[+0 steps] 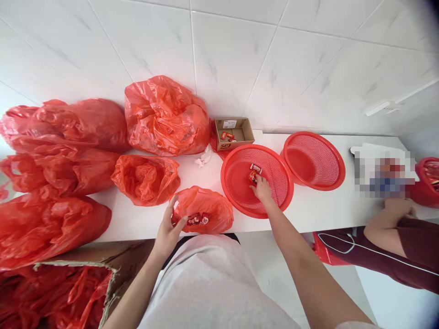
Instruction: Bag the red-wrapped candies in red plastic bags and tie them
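Observation:
My left hand (pixel 168 228) is at the left edge of an open red plastic bag (pixel 216 205), thumb inside the rim and fingers along the outside, gripping it. Small dark-red wrapped packets (pixel 199 219) lie in that bag. Over the near red mesh basket (pixel 229 192), my right hand (pixel 263 188) reaches in with fingertips closed on a small red packet (pixel 253 176). A second red packet with white lettering (pixel 255 167) shows just beyond it. Whether the fingers hold both is hard to tell.
A cardboard box (pixel 245 132) with a few red packets stands by the wall. Another red basket (pixel 315 178) is at right. Full red bags (pixel 164 119) crowd the left, and a carton (pixel 113 274) of red bags stands below. A co-worker's arm (pixel 387 224) rests at far right.

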`<state>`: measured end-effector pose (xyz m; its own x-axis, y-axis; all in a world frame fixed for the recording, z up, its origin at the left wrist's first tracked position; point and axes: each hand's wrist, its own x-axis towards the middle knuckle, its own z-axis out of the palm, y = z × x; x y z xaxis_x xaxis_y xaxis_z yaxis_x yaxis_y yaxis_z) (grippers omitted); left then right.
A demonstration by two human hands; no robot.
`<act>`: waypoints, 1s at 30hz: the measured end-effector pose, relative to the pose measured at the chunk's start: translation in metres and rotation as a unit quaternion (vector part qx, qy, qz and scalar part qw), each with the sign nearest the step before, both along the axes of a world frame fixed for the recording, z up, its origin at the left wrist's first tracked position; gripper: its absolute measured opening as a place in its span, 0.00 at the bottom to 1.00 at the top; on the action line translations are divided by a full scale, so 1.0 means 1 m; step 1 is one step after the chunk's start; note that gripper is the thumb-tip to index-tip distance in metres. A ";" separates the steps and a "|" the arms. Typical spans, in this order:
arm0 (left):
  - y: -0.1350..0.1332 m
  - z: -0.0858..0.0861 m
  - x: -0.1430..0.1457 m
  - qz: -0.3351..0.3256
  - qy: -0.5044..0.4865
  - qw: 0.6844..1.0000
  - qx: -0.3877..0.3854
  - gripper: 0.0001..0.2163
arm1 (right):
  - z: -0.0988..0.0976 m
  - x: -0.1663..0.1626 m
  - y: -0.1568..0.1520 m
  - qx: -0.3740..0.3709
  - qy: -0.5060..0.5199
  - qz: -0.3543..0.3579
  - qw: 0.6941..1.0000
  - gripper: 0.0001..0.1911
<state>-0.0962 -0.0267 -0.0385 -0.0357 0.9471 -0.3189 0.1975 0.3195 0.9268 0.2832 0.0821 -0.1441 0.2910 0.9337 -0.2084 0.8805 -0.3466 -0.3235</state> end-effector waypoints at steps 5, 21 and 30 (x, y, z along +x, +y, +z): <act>0.001 -0.001 -0.002 0.019 -0.013 1.000 -0.005 0.33 | 0.032 -0.012 0.009 0.014 0.132 -0.039 0.990 0.19; -0.001 -0.007 -0.007 0.028 -0.024 0.999 0.019 0.32 | 0.085 -0.154 -0.058 0.020 0.308 0.259 0.915 0.15; -0.004 -0.008 -0.009 0.025 -0.014 1.000 0.010 0.34 | 0.044 -0.002 -0.020 -0.166 0.042 -0.011 0.985 0.27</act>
<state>-0.1054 -0.0308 -0.0469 -0.0736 0.9507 -0.3012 0.1553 0.3093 0.9382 0.2809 0.0626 -0.0998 0.2791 0.8036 -0.5258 0.8470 -0.4640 -0.2595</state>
